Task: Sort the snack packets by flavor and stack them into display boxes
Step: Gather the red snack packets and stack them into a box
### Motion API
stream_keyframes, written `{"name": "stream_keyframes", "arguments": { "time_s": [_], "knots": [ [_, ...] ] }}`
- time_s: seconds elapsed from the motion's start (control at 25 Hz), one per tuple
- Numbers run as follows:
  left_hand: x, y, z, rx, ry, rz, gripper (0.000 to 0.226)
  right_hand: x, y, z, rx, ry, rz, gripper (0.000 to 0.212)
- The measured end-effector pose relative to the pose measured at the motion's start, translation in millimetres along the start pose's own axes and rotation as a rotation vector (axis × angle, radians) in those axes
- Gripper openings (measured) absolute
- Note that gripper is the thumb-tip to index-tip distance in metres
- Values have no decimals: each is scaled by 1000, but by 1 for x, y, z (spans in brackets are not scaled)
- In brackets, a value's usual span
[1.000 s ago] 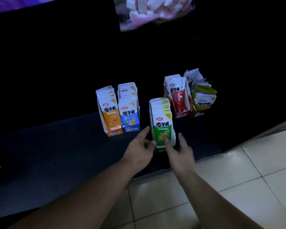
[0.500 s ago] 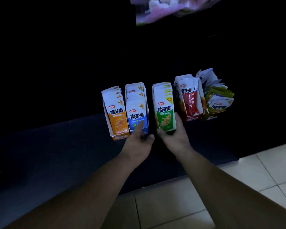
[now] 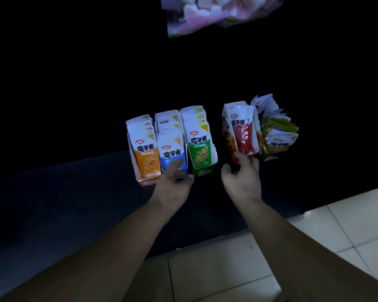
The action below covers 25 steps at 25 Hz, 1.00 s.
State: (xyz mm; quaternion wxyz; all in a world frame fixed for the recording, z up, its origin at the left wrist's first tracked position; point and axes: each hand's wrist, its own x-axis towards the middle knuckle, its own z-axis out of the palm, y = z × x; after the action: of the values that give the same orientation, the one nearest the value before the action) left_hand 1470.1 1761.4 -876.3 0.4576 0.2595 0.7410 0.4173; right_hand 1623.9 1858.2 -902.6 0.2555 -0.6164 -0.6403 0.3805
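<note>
Five boxes stand upright on the dark mat [image 3: 74, 192], long axis vertical, packet fronts facing the camera. Orange box [image 3: 143, 153], blue box [image 3: 171, 147] and green box [image 3: 200, 144] touch in a row. After a gap: red box [image 3: 240, 129], turned slightly, beside the olive box [image 3: 275, 136].

Left hand [image 3: 172, 184]: index finger straight on the blue box front, holds nothing. Right hand [image 3: 242, 177]: fingers loosely spread, tips on the red box's lower front, thumb clear.

Half a second ago the right hand held the green box; now it's off it.

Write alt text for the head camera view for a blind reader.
Two bare hands reach for snack display boxes on a dark surface: the left hand touches the blue box, between the orange box and the green box; the right hand touches the base of the red box, which stands apart beside an untidy olive box.
</note>
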Motion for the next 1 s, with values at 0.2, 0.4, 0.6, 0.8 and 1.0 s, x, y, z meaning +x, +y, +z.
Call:
{"name": "stream_keyframes", "arguments": {
  "time_s": [0.2,0.4,0.6,0.8,1.0],
  "knots": [
    [-3,0,18,-37,4,-4,56,28,5,-10,-123,-298,38,87],
    [-14,-6,10,-73,27,-10,58,26,-11,-7,-252,-314,46,87],
    [-43,-5,7,24,44,18,56,-37,-3,-21,-194,-286,-6,69],
    [-88,-14,12,141,-35,13,54,-115,-17,-39,-168,-345,109,61],
    [-130,-45,-1,109,14,-10,27,-187,-8,-21,-129,-399,-26,68]
  ]
}}
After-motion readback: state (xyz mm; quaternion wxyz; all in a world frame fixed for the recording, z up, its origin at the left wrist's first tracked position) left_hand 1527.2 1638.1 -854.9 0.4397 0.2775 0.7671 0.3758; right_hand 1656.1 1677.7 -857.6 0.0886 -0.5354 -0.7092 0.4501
